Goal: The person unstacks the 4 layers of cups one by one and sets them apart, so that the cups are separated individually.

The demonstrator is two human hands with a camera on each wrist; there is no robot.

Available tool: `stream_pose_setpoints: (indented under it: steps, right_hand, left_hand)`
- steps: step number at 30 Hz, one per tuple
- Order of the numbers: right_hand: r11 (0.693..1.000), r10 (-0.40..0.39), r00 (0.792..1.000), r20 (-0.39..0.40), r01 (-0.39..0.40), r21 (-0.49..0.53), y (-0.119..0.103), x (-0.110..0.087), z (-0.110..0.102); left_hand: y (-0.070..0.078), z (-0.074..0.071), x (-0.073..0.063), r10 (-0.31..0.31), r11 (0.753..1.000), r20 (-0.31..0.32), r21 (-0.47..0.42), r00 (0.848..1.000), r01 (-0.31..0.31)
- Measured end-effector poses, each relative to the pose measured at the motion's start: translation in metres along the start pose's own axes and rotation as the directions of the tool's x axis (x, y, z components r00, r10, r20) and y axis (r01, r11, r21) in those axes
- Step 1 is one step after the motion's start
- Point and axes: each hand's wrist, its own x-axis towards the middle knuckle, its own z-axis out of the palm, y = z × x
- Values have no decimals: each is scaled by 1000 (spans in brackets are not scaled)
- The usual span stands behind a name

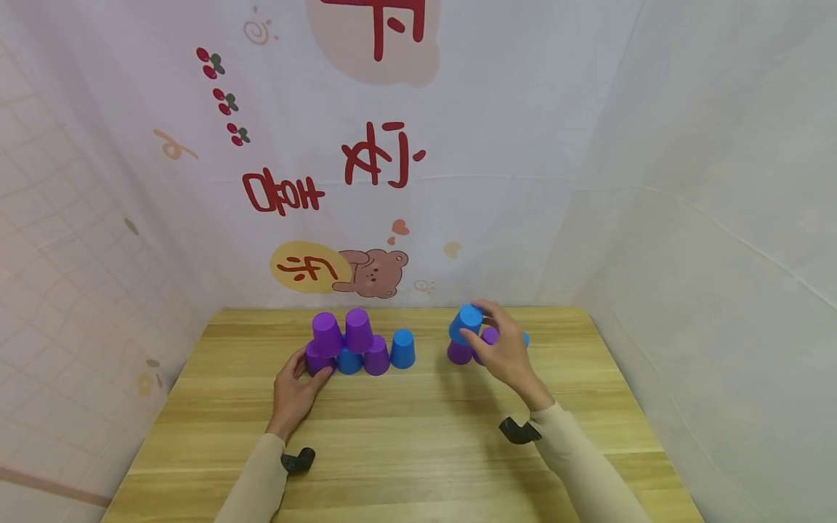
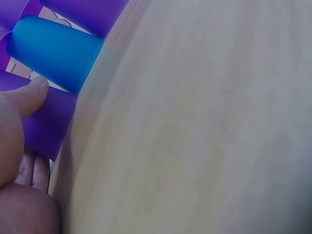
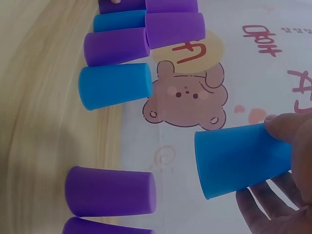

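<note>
At the left, my left hand [image 1: 294, 396] grips the end purple cup [image 2: 46, 119] of a row, thumb on its near side and fingers round its outer side. Beside that cup stand a blue cup [image 1: 349, 362], another purple cup [image 1: 376, 357] and, at the row's right end, a blue cup [image 3: 116, 86]. Two purple cups [image 1: 327, 334] sit upside down on top of the row's left part. My right hand [image 1: 505, 352] holds an upside-down blue cup [image 3: 239, 158] in the air between thumb and fingers. In the head view it overlaps a purple cup [image 1: 460, 354].
Right of that cup stands one more purple cup [image 1: 489, 335], then a blue cup [image 1: 526, 339] partly hidden behind my right hand. The wooden table [image 1: 392, 450] meets a white printed cloth [image 1: 497, 240] at the back, with cloth at both sides too.
</note>
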Motion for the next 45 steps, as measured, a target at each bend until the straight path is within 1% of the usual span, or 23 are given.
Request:
stream_pose_setpoints:
  steps: [8, 12, 17, 22, 26, 29, 33, 39, 45]
  right_hand:
    - [1000, 28, 1000, -6, -28, 3, 2, -12, -2]
    - [1000, 12, 1000, -18, -12, -4, 4, -18, 0]
    - [1000, -13, 1000, -26, 13, -21, 5, -25, 4]
    - [1000, -5, 1000, -13, 4, -23, 6, -29, 6]
    - [999, -12, 1000, 0, 12, -38, 5, -33, 8]
    - [999, -20, 1000, 3, 20, -49, 6, -35, 10]
    - [998, -12, 1000, 3, 12, -56, 8, -40, 12]
    - [999, -9, 1000, 4, 10, -37, 14, -46, 14]
    - [998, -8, 1000, 5, 8, -58, 19, -51, 16]
  left_hand:
    - [1, 1, 0, 10, 1000, 1, -6, 1000, -10]
    - [1, 0, 0, 10, 1000, -2, 3, 1000, -10]
    - [2, 0, -1, 25, 999, -10, 21, 1000, -25]
    - [1, 0, -1, 15, 1000, 1, 2, 1000, -15]
    - [1, 0, -1, 14, 1000, 11, -9, 1000, -14]
    - [1, 0, -1, 12, 1000, 10, -13, 1000, -12]
    - [2, 1, -1, 6, 1000, 9, -18, 1000, -6]
    - [1, 1, 0, 7, 1000, 9, -11, 1000, -7]
    - [0, 0, 0, 7, 1000, 9, -7, 1000, -6]
